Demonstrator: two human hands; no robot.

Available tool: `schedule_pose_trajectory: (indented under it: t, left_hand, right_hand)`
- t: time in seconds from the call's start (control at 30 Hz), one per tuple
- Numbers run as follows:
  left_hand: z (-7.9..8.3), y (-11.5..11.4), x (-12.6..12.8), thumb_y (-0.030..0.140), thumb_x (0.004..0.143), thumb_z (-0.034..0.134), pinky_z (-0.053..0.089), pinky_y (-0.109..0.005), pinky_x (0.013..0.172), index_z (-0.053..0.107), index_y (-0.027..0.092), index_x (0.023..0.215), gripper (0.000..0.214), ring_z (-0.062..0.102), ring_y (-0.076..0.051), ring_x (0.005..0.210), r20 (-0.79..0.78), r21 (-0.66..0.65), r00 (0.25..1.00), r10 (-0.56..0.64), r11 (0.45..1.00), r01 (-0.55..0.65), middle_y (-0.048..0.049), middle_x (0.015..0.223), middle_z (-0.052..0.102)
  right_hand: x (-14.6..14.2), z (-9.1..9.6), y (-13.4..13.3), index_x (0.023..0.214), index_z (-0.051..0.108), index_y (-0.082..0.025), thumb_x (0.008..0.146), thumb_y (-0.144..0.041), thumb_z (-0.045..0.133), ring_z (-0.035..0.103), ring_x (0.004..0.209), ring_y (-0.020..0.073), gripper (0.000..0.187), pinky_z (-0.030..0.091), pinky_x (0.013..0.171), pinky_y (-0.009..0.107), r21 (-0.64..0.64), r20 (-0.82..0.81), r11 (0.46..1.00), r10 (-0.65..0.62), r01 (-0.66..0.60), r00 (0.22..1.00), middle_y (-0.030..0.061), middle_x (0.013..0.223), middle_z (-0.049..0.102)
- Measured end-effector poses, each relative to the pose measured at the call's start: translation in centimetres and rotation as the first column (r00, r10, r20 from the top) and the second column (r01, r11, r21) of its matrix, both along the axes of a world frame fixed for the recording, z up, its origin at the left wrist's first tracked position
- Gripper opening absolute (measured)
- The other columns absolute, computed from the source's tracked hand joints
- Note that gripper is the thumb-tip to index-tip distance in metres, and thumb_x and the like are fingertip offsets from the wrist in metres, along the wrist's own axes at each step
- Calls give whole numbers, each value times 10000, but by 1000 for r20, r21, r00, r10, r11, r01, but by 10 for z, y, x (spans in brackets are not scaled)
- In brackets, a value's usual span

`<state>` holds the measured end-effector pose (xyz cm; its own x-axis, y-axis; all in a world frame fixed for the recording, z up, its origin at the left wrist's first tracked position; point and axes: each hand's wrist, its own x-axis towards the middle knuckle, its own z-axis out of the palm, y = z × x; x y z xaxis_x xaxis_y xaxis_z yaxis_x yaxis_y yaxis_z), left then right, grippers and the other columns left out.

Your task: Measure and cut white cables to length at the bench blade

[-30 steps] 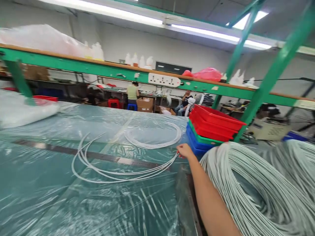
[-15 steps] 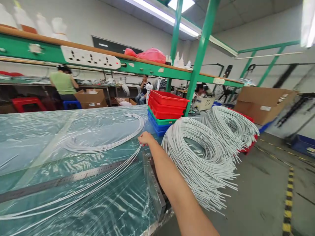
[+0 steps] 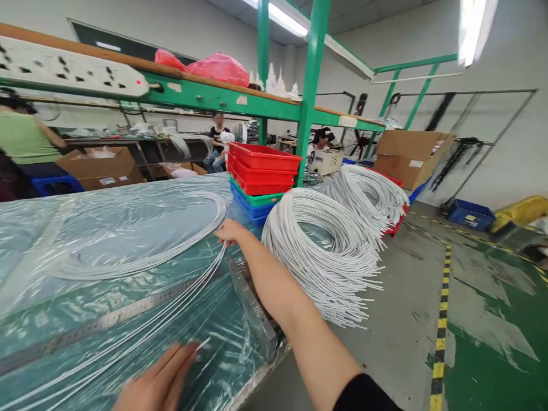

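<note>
Right hand [image 3: 229, 231]: arm stretched out over the far right edge of the table, fingers curled down on one end of the loose bundle of thin white cords [image 3: 128, 337]. Looks pinched onto the strands, though the fingertips are hidden under the knuckles.

Left hand [image 3: 160, 379]: at the near edge, palm down, fingers straight and spread flat on the same cords; pressing rather than clasping. A stray cord tip sticks up just beside the fingertips.

The cords lie on the green table covered in clear plastic film [image 3: 107, 228]. Long axis runs from the lower left, near the left hand, up and right to the right hand, in a shallow bow. The two hands sit at opposite parts of the run; the left is nearer the body, the right holds the far end.

A long steel ruler [image 3: 107, 319] lies flat under the film, crossing beneath the cords. Beyond it, a separate coiled loop of white cord [image 3: 141, 251], touched by neither hand.

Off the table's right side: a big hank of cut white cords [image 3: 325, 251], loose ends pointing toward the floor. Behind it, stacked red, green and blue plastic trays [image 3: 261, 180]. People sit at benches further back.
</note>
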<state>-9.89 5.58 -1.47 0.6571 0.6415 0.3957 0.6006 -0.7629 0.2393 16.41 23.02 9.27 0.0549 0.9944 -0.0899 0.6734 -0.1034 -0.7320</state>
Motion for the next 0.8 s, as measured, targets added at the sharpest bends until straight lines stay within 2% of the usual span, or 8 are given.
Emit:
schedule_pose_trajectory:
  t: [0.1, 0.27, 0.47, 0.6, 0.8]
  left_hand:
    - [12, -8, 30, 392, 995, 256, 479, -322, 587, 599, 295, 1001, 357, 640, -202, 729, -85, -94, 996, -39, 995, 31, -29, 878, 622]
    - [27, -17, 63, 300, 1005, 223, 372, -324, 542, 558, 226, 870, 368, 604, -195, 673, -203, -138, 979, 3, 990, -32, -38, 792, 566]
    - [24, -25, 81, 255, 997, 268, 365, -321, 558, 543, 193, 845, 321, 582, -191, 715, -180, -167, 983, -26, 986, -5, -50, 822, 561]
    - [27, -29, 88, 207, 993, 254, 361, -315, 526, 553, 181, 906, 312, 552, -172, 649, -200, -209, 980, -19, 978, -24, -41, 876, 566]
    - [27, -29, 92, 167, 981, 271, 424, -320, 605, 552, 192, 926, 287, 609, -208, 769, -248, -213, 969, -14, 976, -41, -39, 925, 584]
  right_hand:
    - [1, -12, 6, 807, 655, -97, 957, -180, 589, 590, 502, 106, 185, 468, 480, 140, -50, 3, 998, 45, -45, 999, -12, 637, 628]
    - [2, -26, 14, 786, 652, -92, 942, -129, 547, 583, 447, 95, 191, 453, 434, 138, -78, -24, 994, 70, -71, 997, 34, 728, 680]
    - [5, -35, 19, 850, 633, -95, 940, -147, 598, 588, 439, 96, 110, 437, 403, 130, -90, -85, 995, 45, -53, 995, 38, 741, 681]
    - [6, -37, 22, 837, 618, -115, 960, -152, 554, 590, 440, 103, 143, 440, 386, 143, -104, -103, 993, 49, -59, 993, 28, 753, 684]
    - [1, -36, 22, 780, 619, -125, 957, -155, 548, 585, 437, 102, 193, 436, 381, 149, -98, -80, 994, 47, -55, 996, 20, 754, 682]
